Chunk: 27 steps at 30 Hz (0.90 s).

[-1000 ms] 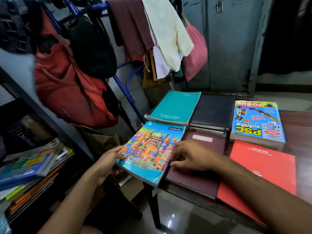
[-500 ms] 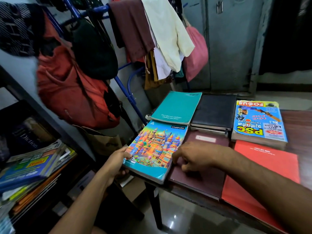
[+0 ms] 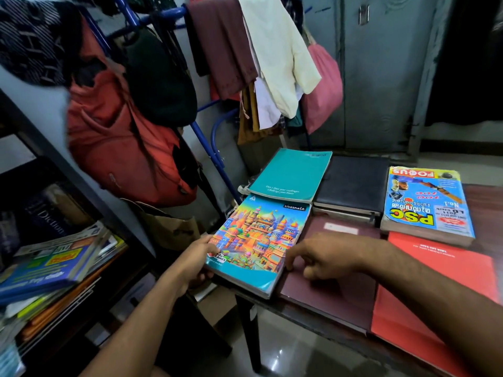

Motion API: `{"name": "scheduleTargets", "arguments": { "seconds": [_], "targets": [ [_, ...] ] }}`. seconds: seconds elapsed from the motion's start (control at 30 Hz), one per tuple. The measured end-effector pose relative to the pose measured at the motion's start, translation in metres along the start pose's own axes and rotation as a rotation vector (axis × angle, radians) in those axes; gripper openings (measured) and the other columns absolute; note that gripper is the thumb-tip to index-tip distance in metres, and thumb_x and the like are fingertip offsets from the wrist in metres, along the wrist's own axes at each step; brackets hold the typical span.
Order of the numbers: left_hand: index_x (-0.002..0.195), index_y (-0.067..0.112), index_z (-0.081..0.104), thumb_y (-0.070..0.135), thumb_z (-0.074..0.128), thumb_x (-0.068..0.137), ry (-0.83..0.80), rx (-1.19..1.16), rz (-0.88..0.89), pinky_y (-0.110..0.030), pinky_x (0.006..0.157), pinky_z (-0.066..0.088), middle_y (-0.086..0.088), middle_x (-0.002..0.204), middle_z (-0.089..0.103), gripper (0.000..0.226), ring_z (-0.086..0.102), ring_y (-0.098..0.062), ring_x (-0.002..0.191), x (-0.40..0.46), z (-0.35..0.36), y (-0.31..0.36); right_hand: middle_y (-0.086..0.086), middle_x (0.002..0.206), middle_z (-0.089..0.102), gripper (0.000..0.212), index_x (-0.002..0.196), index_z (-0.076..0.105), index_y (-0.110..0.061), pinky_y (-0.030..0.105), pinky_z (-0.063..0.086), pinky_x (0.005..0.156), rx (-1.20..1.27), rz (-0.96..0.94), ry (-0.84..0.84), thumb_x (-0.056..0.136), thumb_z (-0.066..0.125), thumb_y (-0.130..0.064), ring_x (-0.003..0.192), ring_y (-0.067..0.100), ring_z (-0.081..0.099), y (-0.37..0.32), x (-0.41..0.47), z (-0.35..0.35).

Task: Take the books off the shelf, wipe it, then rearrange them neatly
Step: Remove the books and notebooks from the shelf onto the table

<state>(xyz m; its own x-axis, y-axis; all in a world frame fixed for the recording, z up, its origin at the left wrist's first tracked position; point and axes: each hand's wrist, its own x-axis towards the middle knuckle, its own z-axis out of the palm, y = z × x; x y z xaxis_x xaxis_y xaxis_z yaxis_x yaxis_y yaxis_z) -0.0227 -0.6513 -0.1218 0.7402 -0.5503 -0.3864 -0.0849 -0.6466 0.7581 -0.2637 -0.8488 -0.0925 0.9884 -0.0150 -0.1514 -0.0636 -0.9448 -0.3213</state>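
Left hand [image 3: 194,263] grasps the colourful notebook [image 3: 258,240] at its left edge, frame centre. Right hand [image 3: 324,258], fingers loosely curled, rests on the maroon book [image 3: 334,295], grasping nothing.

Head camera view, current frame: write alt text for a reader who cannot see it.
A person's left hand grips the near left edge of a colourful Classmate notebook at a wooden table's corner, while the right hand rests curled on a maroon book beside it. Teal, black, PSC and red books lie around; more books remain stacked on the shelf at left.
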Motion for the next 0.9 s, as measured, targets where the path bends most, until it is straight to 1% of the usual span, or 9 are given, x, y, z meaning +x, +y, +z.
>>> {"name": "scheduleTargets", "arguments": {
  "seconds": [0.17,0.27,0.33,0.4,0.47,0.57,0.7,0.8,0.9],
  "targets": [
    [0.120,0.034,0.059,0.034,0.045,0.099,-0.003,0.075,0.051,-0.029,0.060,0.046,-0.002,0.110,0.068,0.025,0.059,-0.019,0.080,-0.004,0.005,-0.002,-0.018,0.072,0.057,0.023,0.105,0.065,-0.033,0.028,0.046,0.068,-0.034,0.039,0.307,0.086,0.056,-0.042,0.078,0.007,0.059,0.001,-0.004,0.028],
    [0.120,0.037,0.057,0.037,0.047,0.101,0.003,0.036,0.106,-0.034,0.072,0.052,0.001,0.112,0.069,0.021,0.066,-0.021,0.097,-0.007,0.004,-0.010,-0.016,0.074,0.059,0.019,0.092,0.061,-0.029,0.030,0.046,0.063,0.040,0.033,0.402,0.086,0.053,-0.046,0.071,0.007,0.057,0.008,-0.002,0.035],
    [0.124,0.036,0.054,0.037,0.051,0.103,0.044,-0.014,0.147,-0.031,0.066,0.053,0.001,0.113,0.066,0.021,0.066,-0.021,0.095,-0.014,0.001,-0.017,-0.017,0.084,0.055,0.015,0.094,0.056,-0.031,0.030,0.045,0.068,0.038,0.027,0.496,0.088,0.054,-0.045,0.078,0.004,0.051,0.007,0.002,0.037],
    [0.127,0.036,0.049,0.038,0.057,0.102,0.101,-0.065,0.184,-0.031,0.058,0.052,0.002,0.116,0.061,0.027,0.066,-0.021,0.089,-0.021,-0.005,-0.025,-0.008,0.104,0.057,0.029,0.109,0.057,-0.030,0.034,0.045,0.078,-0.052,0.051,0.574,0.087,0.055,-0.049,0.094,0.013,0.052,0.009,0.010,0.043],
    [0.133,0.038,0.043,0.043,0.061,0.100,0.138,-0.068,0.216,-0.033,0.064,0.055,0.004,0.119,0.059,0.039,0.067,-0.023,0.098,-0.030,-0.012,-0.034,-0.004,0.111,0.057,0.043,0.116,0.061,-0.030,0.038,0.044,0.081,-0.110,0.119,0.582,0.082,0.053,-0.056,0.101,0.019,0.054,0.009,0.013,0.046],
    [0.139,0.032,0.048,0.043,0.064,0.098,0.216,-0.114,0.275,-0.033,0.076,0.051,0.000,0.120,0.061,0.045,0.066,-0.023,0.108,-0.053,-0.036,-0.055,-0.004,0.105,0.059,0.036,0.108,0.064,-0.033,0.041,0.043,0.081,-0.122,0.124,0.572,0.080,0.053,-0.053,0.098,0.024,0.058,-0.017,0.020,0.038],
    [0.120,0.037,0.061,0.035,0.068,0.096,0.255,-0.214,0.347,-0.046,0.079,0.056,-0.001,0.109,0.068,0.026,0.071,-0.022,0.100,-0.094,-0.067,-0.067,-0.002,0.106,0.056,0.036,0.107,0.063,-0.027,0.039,0.044,0.089,-0.013,-0.114,0.529,0.080,0.051,-0.048,0.101,0.023,0.054,-0.107,0.047,0.024],
    [0.123,0.028,0.064,0.024,0.066,0.098,0.325,-0.243,0.421,-0.030,0.066,0.056,-0.006,0.109,0.069,0.025,0.073,-0.022,0.092,-0.138,-0.094,-0.075,-0.006,0.106,0.054,0.037,0.110,0.062,-0.027,0.036,0.046,0.089,0.118,-0.280,0.493,0.084,0.051,-0.051,0.101,0.017,0.054,-0.184,0.077,0.023],
    [0.119,0.027,0.067,0.027,0.068,0.094,0.475,-0.185,0.472,-0.030,0.073,0.056,0.002,0.097,0.072,0.025,0.074,-0.025,0.086,-0.193,-0.130,-0.104,-0.009,0.102,0.054,0.032,0.106,0.062,-0.026,0.037,0.049,0.087,0.245,-0.445,0.437,0.084,0.054,-0.047,0.097,0.014,0.056,-0.255,0.107,0.033]
  ]
}}
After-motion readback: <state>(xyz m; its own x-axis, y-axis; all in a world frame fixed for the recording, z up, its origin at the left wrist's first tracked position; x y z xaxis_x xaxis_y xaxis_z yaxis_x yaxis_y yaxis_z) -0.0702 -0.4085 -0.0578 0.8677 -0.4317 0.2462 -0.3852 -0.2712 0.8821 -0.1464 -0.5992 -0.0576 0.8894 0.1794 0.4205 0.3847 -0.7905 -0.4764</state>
